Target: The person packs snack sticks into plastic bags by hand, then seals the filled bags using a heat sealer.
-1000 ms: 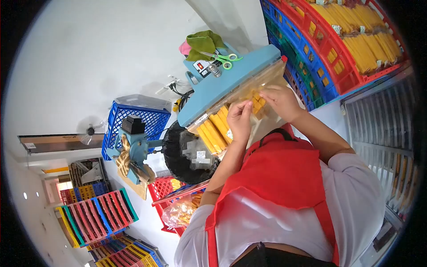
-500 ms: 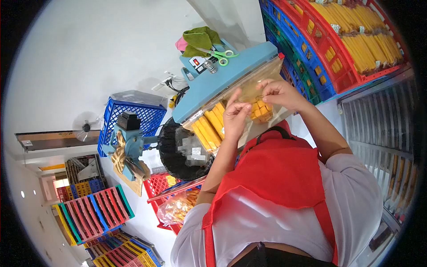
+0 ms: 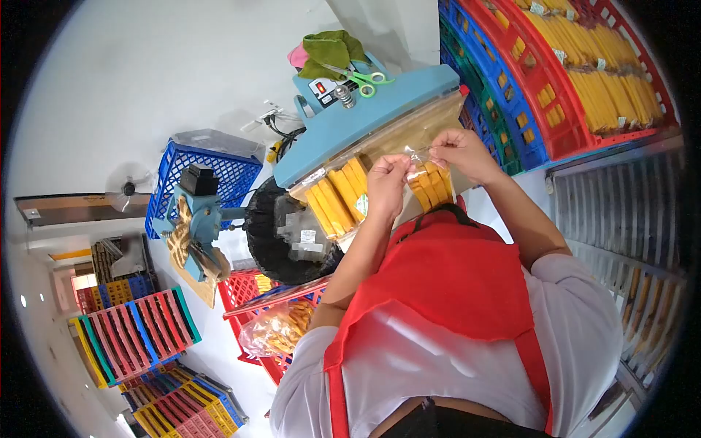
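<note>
A clear plastic bag of yellow sticks point(image 3: 431, 188) hangs upright between my hands, in front of the sealer. My left hand point(image 3: 388, 184) pinches one upper corner of it, fingers closed. At the other upper corner my right hand point(image 3: 466, 155) has its fingertips closed on the plastic. Directly behind is the long light-blue bar of a bag sealer point(image 3: 372, 120). Left of my left hand, filled bags of yellow sticks point(image 3: 337, 196) lie side by side along the sealer's front; one carries a small label.
Scissors with green handles point(image 3: 365, 82) and a green cloth point(image 3: 330, 52) rest on the sealer. Stacked crates point(image 3: 551, 109) hold many packed bags at the right. A black-lined bin point(image 3: 263, 237), another blue machine point(image 3: 197, 219) and a red crate point(image 3: 241, 292) stand left.
My fingers, spread above the bag before, now pinch its upper corners. The bag's top is drawn up and the sticks show more upright. The view has shifted slightly.
</note>
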`<state>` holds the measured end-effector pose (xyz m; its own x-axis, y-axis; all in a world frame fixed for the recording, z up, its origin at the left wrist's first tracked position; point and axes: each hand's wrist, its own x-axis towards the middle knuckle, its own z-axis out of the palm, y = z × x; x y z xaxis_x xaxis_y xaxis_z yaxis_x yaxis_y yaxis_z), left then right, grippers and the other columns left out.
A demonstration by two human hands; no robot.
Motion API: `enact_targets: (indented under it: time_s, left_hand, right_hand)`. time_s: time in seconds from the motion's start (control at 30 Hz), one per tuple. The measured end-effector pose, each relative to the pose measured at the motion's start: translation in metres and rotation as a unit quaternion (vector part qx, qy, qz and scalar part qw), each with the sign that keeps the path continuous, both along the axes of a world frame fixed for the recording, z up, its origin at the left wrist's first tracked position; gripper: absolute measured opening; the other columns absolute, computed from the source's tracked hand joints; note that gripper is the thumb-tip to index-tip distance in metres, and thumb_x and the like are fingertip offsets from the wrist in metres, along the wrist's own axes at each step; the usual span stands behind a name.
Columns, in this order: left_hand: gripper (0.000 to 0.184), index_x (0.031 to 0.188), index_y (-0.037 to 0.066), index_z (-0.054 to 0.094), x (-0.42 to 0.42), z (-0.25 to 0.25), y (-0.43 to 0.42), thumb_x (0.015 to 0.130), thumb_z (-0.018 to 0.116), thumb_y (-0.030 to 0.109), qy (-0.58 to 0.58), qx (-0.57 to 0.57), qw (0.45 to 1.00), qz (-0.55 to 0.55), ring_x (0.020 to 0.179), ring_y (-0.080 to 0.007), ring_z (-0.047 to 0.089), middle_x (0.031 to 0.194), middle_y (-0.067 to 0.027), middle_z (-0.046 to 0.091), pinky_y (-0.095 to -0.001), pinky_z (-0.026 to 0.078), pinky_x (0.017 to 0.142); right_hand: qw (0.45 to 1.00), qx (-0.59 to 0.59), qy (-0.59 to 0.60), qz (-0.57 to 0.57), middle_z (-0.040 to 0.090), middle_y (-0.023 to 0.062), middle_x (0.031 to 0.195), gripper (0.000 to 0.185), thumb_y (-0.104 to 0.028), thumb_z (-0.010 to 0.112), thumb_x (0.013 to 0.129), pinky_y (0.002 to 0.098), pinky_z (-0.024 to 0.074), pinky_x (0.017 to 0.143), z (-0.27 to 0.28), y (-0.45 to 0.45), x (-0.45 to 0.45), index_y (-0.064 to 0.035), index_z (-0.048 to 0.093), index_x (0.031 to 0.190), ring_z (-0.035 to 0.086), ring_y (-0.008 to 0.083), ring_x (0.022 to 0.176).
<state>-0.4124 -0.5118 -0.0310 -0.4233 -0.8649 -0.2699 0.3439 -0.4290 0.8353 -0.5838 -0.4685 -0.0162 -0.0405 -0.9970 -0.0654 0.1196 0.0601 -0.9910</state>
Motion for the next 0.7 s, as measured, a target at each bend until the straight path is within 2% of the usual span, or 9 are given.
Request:
enact_targets:
  time_s: [0.07, 0.13, 0.2, 0.27, 0.37, 0.47, 0.6, 0.7]
  left_hand:
    - [0.01, 0.084, 0.004, 0.049, -0.003, -0.005, -0.005, 0.078, 0.055, -0.001, -0.019, 0.007, 1.0, 0.004, 0.061, -0.0065, 0.049, 0.076, -0.0043, 0.056, -0.0192, 0.039, 0.052]
    - [0.016, 0.089, 0.008, 0.042, -0.006, -0.003, -0.009, 0.08, 0.051, -0.001, -0.007, -0.093, 0.995, -0.027, 0.064, -0.0091, 0.051, 0.075, -0.0062, 0.056, -0.0176, 0.04, 0.055]
    - [0.02, 0.09, 0.009, 0.038, -0.011, 0.003, -0.013, 0.08, 0.05, -0.002, -0.017, -0.11, 0.993, -0.036, 0.063, -0.009, 0.051, 0.075, -0.0056, 0.055, -0.0173, 0.04, 0.054]
    - [0.024, 0.091, 0.01, 0.034, -0.017, 0.011, -0.012, 0.08, 0.049, -0.004, -0.028, -0.126, 0.991, -0.045, 0.063, -0.0089, 0.051, 0.075, -0.0049, 0.055, -0.017, 0.039, 0.052]
    - [0.026, 0.094, 0.009, 0.031, -0.021, 0.016, -0.014, 0.08, 0.047, -0.005, -0.048, -0.182, 0.981, -0.039, 0.063, -0.0086, 0.051, 0.075, -0.0041, 0.054, -0.0175, 0.039, 0.05]
    - [0.022, 0.09, 0.008, 0.034, -0.017, 0.005, -0.013, 0.08, 0.048, -0.006, -0.048, -0.184, 0.981, -0.038, 0.062, -0.0082, 0.05, 0.073, -0.0045, 0.054, -0.0179, 0.039, 0.051]
    - [0.007, 0.083, 0.005, 0.048, -0.01, 0.001, -0.011, 0.081, 0.047, -0.002, -0.12, -0.183, 0.972, -0.086, 0.06, -0.0068, 0.048, 0.07, -0.0022, 0.054, -0.0197, 0.04, 0.053]
    - [0.01, 0.081, 0.003, 0.057, -0.007, 0.014, -0.01, 0.082, 0.048, 0.001, -0.14, -0.208, 0.957, -0.143, 0.06, -0.0066, 0.048, 0.069, -0.0001, 0.055, -0.0206, 0.041, 0.055]
  right_hand:
    - [0.997, 0.04, -0.069, -0.018, 0.055, 0.0025, 0.071, 0.01, -0.001, 0.057, 0.073, 0.0196, 0.0396, 0.056, -0.005, 0.0, -0.001, -0.0017, 0.055, 0.083, 0.051, 0.0085, 0.062]
    - [0.998, 0.038, -0.049, -0.013, 0.055, 0.0029, 0.072, 0.014, 0.0, 0.057, 0.073, 0.0198, 0.0401, 0.056, -0.002, -0.001, -0.003, -0.0022, 0.053, 0.087, 0.052, 0.0089, 0.062]
    - [0.999, 0.032, -0.026, -0.011, 0.055, 0.0033, 0.073, 0.019, 0.0, 0.057, 0.072, 0.02, 0.0407, 0.056, 0.006, -0.003, -0.003, -0.0028, 0.051, 0.091, 0.052, 0.0093, 0.063]
    - [0.996, -0.034, -0.046, -0.067, 0.055, 0.0059, 0.073, 0.026, 0.001, 0.058, 0.07, 0.0216, 0.0424, 0.054, 0.015, -0.004, 0.005, -0.0005, 0.047, 0.094, 0.053, 0.0107, 0.062]
    - [0.993, -0.001, -0.067, -0.102, 0.055, 0.0077, 0.08, 0.03, 0.002, 0.057, 0.07, 0.022, 0.0431, 0.056, 0.011, -0.004, 0.002, -0.0003, 0.045, 0.097, 0.053, 0.0112, 0.067]
    - [0.993, 0.026, -0.087, -0.079, 0.054, 0.0089, 0.084, 0.035, 0.003, 0.056, 0.071, 0.0221, 0.0435, 0.062, -0.003, -0.003, -0.006, 0.0003, 0.044, 0.104, 0.053, 0.0114, 0.075]
    - [0.992, 0.056, -0.083, -0.075, 0.054, 0.0087, 0.087, 0.04, 0.003, 0.056, 0.071, 0.0218, 0.0434, 0.065, -0.002, -0.002, -0.005, -0.0002, 0.043, 0.109, 0.053, 0.0113, 0.078]
    - [0.995, 0.01, -0.063, -0.082, 0.055, 0.0078, 0.087, 0.039, 0.003, 0.056, 0.071, 0.0219, 0.0438, 0.064, 0.014, 0.001, 0.003, -0.0004, 0.043, 0.109, 0.054, 0.0112, 0.076]
